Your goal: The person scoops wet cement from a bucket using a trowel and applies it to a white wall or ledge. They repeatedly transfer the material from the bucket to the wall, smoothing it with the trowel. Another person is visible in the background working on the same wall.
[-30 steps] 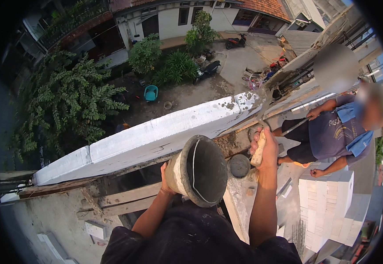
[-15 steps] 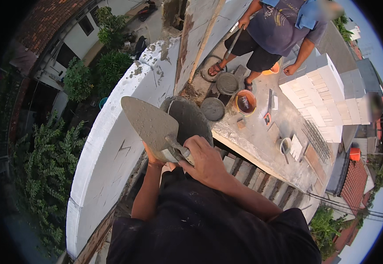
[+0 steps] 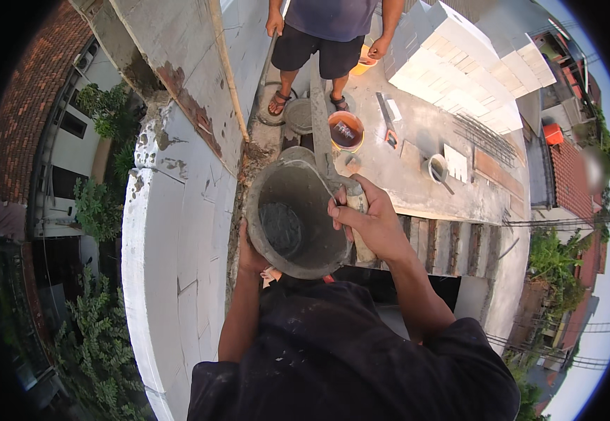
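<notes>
A grey, cement-crusted bucket (image 3: pixel 305 242) is right in front of me, its mouth turned toward me. A little wet mortar (image 3: pixel 280 228) lies in its bottom. My left hand (image 3: pixel 250 247) is closed on the bucket's lower left side, with the fingertips hidden behind it. My right hand (image 3: pixel 371 221) is wrapped around the pale handle of a trowel (image 3: pixel 321 123). The blade shows almost edge-on and points away from me, past the bucket's right rim. The bucket's thin wire handle runs close to my right fingers; whether they touch it I cannot tell.
On my left runs a white block wall (image 3: pixel 172 245). Ahead a co-worker (image 3: pixel 319 52) stands holding a pole, near an orange bucket (image 3: pixel 347 132), a handsaw (image 3: pixel 388 126) and a white block stack (image 3: pixel 452 63). Below right are steps (image 3: pixel 452 245) with a dark gap.
The trowel blade has swung from flat above the bucket to edge-on at its right. The bucket's mouth now faces me. My view has turned, so the co-worker appears further left.
</notes>
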Motion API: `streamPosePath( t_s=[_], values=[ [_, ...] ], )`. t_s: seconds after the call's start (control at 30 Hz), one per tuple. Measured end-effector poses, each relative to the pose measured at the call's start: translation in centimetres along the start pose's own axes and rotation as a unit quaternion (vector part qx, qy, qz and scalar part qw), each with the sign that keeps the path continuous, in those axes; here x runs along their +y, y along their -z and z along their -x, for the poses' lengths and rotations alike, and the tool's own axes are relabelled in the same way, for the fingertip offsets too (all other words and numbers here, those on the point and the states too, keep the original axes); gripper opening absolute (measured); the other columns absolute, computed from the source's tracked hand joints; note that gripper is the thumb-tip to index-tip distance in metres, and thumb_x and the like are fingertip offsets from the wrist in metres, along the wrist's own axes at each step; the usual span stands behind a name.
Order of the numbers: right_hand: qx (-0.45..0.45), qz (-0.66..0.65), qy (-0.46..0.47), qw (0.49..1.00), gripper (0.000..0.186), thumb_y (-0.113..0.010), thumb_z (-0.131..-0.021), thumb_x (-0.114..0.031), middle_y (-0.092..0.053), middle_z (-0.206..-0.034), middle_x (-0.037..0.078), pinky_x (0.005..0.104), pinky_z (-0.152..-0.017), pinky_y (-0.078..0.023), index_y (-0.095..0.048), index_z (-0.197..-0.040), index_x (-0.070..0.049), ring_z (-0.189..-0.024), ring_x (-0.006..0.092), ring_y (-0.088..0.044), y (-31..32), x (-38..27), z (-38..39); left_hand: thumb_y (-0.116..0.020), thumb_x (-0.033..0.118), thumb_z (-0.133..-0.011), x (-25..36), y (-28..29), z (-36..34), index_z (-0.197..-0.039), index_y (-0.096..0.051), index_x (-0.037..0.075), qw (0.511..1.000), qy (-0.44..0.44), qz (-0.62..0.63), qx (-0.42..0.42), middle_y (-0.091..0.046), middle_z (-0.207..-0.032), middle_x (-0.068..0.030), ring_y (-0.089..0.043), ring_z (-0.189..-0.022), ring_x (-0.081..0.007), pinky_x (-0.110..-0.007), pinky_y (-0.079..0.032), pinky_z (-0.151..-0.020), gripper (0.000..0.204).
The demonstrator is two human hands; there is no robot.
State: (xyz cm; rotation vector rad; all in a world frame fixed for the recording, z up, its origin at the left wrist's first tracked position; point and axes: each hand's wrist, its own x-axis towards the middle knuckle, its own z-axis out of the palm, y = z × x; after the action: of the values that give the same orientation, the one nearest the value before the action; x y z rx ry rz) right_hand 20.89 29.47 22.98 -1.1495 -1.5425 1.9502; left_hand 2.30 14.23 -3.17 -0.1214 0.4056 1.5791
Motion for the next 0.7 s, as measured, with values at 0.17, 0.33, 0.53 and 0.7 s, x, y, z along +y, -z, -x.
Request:
streamPosePath(
  t_s=[0.17, 0.33, 0.53, 0.7],
  values=[
    [0.145, -0.134, -0.065, 0.978, 0.021, -0.073, -0.090, -0.004, -0.067, -0.091, 0.005, 0.0250, -0.052, -0.050, -0.057, -0.103, -0.010, -0.073, 0.0117, -0.066, 5.2, 4.6, -3.9, -0.050, 0.070, -0.102, -0.7, 10.5, 0.2, -0.169, -0.023, 0.012, 0.863, 0.140, -0.379, 0.301, -0.030, -0.173, -0.0125, -0.031, -0.157, -0.0377, -0.064, -0.028, -0.122, 0.093],
    [0.322, -0.162, -0.058, 0.931, 0.022, -0.069, -0.090, 0.000, -0.065, -0.089, 0.004, 0.0302, -0.057, -0.060, -0.061, -0.110, -0.005, -0.071, 0.0138, -0.064, 12.3, 17.0, -13.4, -0.061, 0.068, -0.095, -0.3, 18.5, 9.3, -0.161, -0.048, 0.018, 0.679, 0.304, -0.489, 0.455, -0.053, -0.154, -0.0181, -0.053, -0.134, -0.0385, -0.061, -0.044, -0.101, 0.084],
    [0.560, -0.143, -0.009, 0.816, 0.029, -0.063, -0.082, 0.001, -0.058, -0.082, 0.008, 0.0354, -0.056, -0.059, -0.054, -0.110, 0.001, -0.064, 0.0181, -0.060, 34.3, 19.3, -22.6, -0.062, 0.040, -0.106, 1.7, 20.1, 15.7, -0.156, -0.048, 0.003, 0.519, 0.303, -0.790, 0.121, -0.057, -0.150, -0.0171, -0.061, -0.131, -0.0326, -0.042, -0.051, -0.109, 0.064],
    [0.627, -0.095, 0.154, 0.758, 0.040, -0.072, -0.086, -0.006, -0.065, -0.102, 0.017, 0.0439, -0.066, -0.060, -0.058, -0.123, 0.002, -0.083, 0.0283, -0.069, 53.6, 6.8, -25.3, -0.063, 0.048, -0.104, 0.8, 19.9, 8.9, -0.160, -0.041, 0.003, 0.719, 0.323, -0.505, 0.350, -0.049, -0.158, -0.0191, -0.051, -0.141, -0.0360, -0.045, -0.047, -0.113, 0.075]
  ],
)
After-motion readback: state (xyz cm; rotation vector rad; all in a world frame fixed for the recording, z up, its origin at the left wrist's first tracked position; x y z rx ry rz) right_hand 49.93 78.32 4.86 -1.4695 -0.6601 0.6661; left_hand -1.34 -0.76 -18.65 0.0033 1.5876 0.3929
